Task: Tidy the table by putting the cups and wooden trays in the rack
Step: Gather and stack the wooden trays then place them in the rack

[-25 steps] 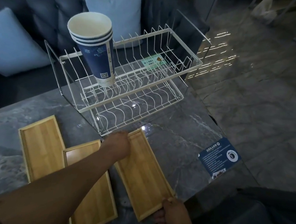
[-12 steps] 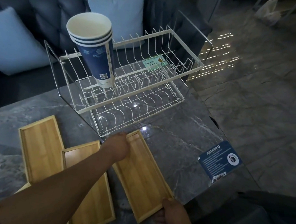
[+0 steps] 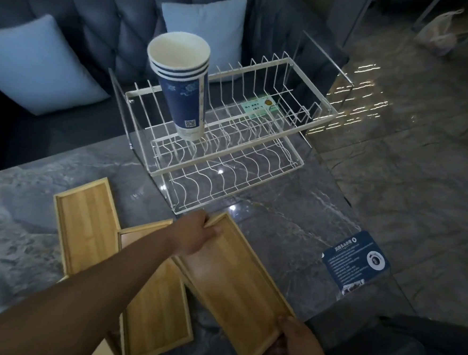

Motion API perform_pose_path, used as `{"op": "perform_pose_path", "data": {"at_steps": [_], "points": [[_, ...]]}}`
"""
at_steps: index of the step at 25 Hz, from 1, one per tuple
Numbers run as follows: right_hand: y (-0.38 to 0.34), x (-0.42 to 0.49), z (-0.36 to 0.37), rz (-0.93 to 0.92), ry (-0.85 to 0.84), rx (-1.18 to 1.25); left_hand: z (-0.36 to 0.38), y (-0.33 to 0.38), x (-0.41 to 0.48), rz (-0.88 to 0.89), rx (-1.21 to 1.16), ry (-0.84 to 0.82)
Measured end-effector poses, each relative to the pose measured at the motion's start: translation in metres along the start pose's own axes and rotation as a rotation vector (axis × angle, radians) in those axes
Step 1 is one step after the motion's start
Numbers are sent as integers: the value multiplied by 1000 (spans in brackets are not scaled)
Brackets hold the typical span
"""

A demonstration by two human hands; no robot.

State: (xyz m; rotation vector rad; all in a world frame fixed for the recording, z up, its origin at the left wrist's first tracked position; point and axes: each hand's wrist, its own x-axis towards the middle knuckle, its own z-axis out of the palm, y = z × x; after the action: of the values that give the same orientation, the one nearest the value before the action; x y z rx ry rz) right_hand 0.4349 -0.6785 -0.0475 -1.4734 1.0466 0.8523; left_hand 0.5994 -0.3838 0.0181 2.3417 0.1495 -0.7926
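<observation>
Two loose trays lie flat on the bench (image 3: 16, 217), left of the left hand (image 3: 195, 235): outer tray (image 3: 85, 222), and inner tray (image 3: 157, 310) partly under the forearm. Cups (image 3: 182, 90), stacked, stand upright in the rack (image 3: 246, 141) beyond that hand. Third tray (image 3: 236, 283) is held between both hands: the left hand grips its far end, the right hand (image 3: 296, 342) its near corner. Card (image 3: 356, 258) lies to their right.

It looked like a home living room, dimly lit. A grey tufted sofa (image 3: 108, 24) with pale blue cushions (image 3: 38, 64) stood right behind the marble-look surface (image 3: 17, 203), which carried a white wire rack (image 3: 229, 149) of the household kind. The floor (image 3: 422, 162) beside it was large stone tiles, with a bag (image 3: 439, 33) on it.
</observation>
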Motion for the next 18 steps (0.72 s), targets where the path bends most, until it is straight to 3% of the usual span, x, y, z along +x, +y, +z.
{"op": "perform_pose_path", "data": {"at_steps": [6, 12, 18], "points": [[-30, -26, 23, -162, -96, 0, -1, -58, -77, -185, -394, 193], [-50, -53, 79, -284, -177, -56, -4, -127, -135, -455, -736, 269], [-84, -78, 115, -323, -332, -75, -3, -160, -169, -494, -976, 306]]}}
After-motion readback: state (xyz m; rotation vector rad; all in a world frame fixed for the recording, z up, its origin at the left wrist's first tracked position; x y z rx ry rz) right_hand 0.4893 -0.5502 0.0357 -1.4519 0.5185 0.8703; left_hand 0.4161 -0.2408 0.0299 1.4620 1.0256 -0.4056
